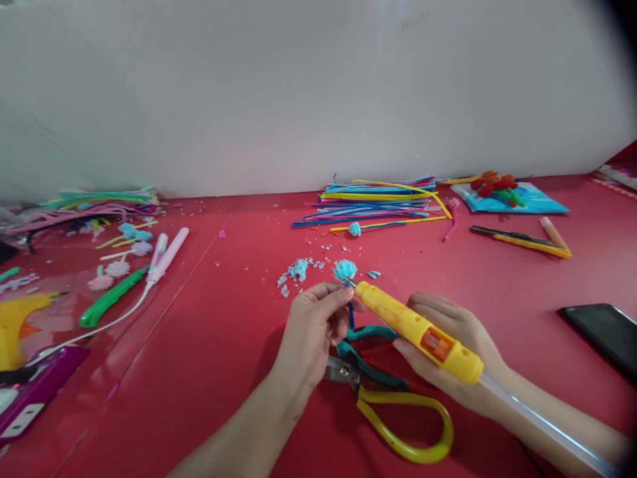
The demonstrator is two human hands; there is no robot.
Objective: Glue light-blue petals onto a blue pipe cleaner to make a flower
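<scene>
Blue pom-pom (pixel 344 269) on its blue stem sits at frame centre, just above my hands, over the red desk (pixel 223 372). My left hand (pixel 311 332) pinches the stem betw. thumb and fingers, pom-pom up. My right hand (pixel 450 352) is wrapped around the yellow glue pen (pixel 418 330), nozzle touching the pom-pom base.

Step in hand, as I judge it: gluing the pom-pom to the stem. Next move would need a steady nozzle and a firm pinch so the stem does not turn.

Pose: both forearms enter from the lower edge; left wrist angled inward, right hand palm-up under the pen, clear tube trailing to lower right.

Surroundings: yellow-handled scissors (pixel 398 411) and teal pliers (pixel 368 358) lie below my hands. Blue fluff scraps (pixel 297 271) centre-left. Pipe-cleaner stack (pixel 378 199) upper centre. Black phone (pixel 604 335) right edge. Yellow glue gun (pixel 17 325) far left.
</scene>
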